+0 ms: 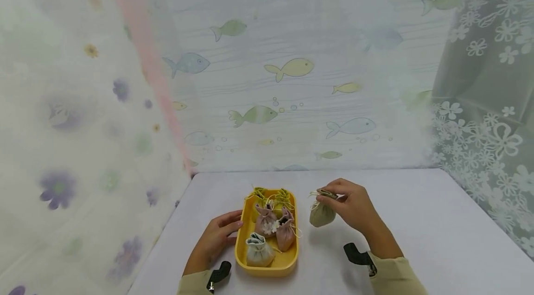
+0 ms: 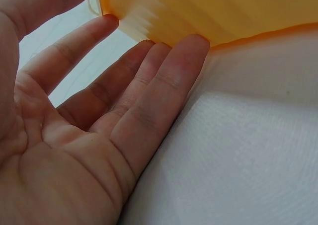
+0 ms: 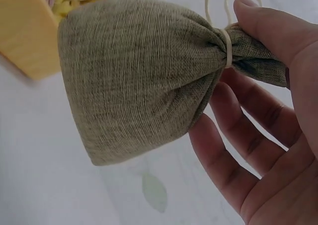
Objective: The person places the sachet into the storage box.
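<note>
My right hand pinches a grey-green drawstring pouch by its gathered neck, to the right of the yellow tray. In the right wrist view the pouch hangs full below its pale cord, thumb on one side and fingers under the neck. My left hand rests against the tray's left side. The left wrist view has its straight fingers touching the yellow wall. Inside the tray lie a pale pouch, two pinkish pouches and yellow-green pouches at the far end.
A white cloth covers the table. Behind it hangs a curtain printed with fish, and a flowered curtain is on the left. Sheer fabric with white flowers hangs at the right. Dark camera mounts sit at both wrists.
</note>
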`<state>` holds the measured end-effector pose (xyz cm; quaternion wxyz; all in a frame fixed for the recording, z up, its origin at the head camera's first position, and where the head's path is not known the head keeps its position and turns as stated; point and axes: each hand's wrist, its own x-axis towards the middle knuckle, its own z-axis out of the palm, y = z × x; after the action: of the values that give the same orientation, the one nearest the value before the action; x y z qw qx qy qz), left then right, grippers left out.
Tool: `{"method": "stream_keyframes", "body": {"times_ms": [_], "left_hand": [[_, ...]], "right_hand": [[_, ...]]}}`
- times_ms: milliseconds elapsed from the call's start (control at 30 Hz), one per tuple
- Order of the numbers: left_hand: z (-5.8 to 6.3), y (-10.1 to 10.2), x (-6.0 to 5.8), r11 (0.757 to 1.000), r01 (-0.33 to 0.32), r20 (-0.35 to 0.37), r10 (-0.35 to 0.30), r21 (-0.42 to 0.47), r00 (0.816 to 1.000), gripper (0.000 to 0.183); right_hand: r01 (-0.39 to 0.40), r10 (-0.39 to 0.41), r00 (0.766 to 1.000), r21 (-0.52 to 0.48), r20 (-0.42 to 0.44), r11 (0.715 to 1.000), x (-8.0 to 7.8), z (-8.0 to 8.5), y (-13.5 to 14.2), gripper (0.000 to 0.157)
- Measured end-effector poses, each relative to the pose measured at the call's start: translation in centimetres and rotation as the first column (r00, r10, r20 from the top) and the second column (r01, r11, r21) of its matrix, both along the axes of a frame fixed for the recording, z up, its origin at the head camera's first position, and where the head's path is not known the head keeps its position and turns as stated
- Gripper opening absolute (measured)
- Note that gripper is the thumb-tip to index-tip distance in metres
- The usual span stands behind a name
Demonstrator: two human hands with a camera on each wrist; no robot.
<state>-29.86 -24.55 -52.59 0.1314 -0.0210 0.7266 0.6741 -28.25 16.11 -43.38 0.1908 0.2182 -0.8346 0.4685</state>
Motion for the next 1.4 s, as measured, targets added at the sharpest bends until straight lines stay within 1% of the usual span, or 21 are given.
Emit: {"method": "stream_keyframes", "body": {"times_ms": [167,267,433,600,700,767,867,1000,1100,1233,1400], "left_hand": [[0.0,-0.1,0.0,1.000,0.005,-0.009,-0.005,0.019,1.000,0.063],[0.0,-0.1,-0.1,1.000,0.009,-0.022,-0.009,0.029,1.000,0.062],[0.1,-0.1,0.0,0.999,0.008,-0.021,-0.007,0.032,1.000,0.063],[0.0,0.0,0.0,1.000,0.011,-0.026,-0.010,0.026,1.000,0.064],[0.0,0.0,0.0,0.999,0.008,-0.021,-0.008,0.031,1.000,0.063],[-0.1,-0.1,0.0,1.000,0.009,-0.019,-0.009,0.029,1.000,0.063],[-0.3,-0.2,0.0,1.000,0.009,-0.014,-0.009,0.025,1.000,0.062],[-0.3,-0.2,-0.1,1.000,0.015,-0.022,-0.015,0.020,1.000,0.061],[-0.1,-0.2,-0.1,1.000,0.015,-0.023,-0.015,0.014,1.000,0.061],[0.1,-0.1,-0.1,1.000,0.006,-0.008,-0.006,0.010,1.000,0.062],[0.1,0.0,0.1,1.000,0.004,-0.002,-0.004,0.013,1.000,0.061]], "right_hand": [[-0.040,0.041,0.998,0.028,-0.038,0.999,0.5,0.6,-1.0,0.017],[-0.082,0.083,0.995,0.021,-0.050,0.996,0.8,1.1,-1.7,0.017],[-0.148,0.149,0.986,0.013,-0.077,0.989,1.6,1.7,-2.7,0.016],[-0.191,0.193,0.977,0.030,-0.093,0.981,2.2,2.0,-3.9,0.015],[-0.222,0.223,0.970,0.023,-0.095,0.975,2.5,2.0,-4.6,0.014],[-0.245,0.246,0.963,0.025,-0.108,0.969,2.7,2.0,-5.0,0.014],[-0.288,0.289,0.947,0.031,-0.139,0.957,2.9,1.8,-5.7,0.014],[-0.332,0.335,0.927,0.047,-0.167,0.942,3.0,1.6,-6.6,0.018],[-0.353,0.357,0.921,0.056,-0.152,0.934,3.1,1.3,-7.2,0.021],[-0.376,0.383,0.918,0.080,-0.104,0.923,3.2,0.9,-7.9,0.019],[-0.376,0.382,0.924,0.120,-0.027,0.919,3.2,0.2,-8.4,0.019]]}}
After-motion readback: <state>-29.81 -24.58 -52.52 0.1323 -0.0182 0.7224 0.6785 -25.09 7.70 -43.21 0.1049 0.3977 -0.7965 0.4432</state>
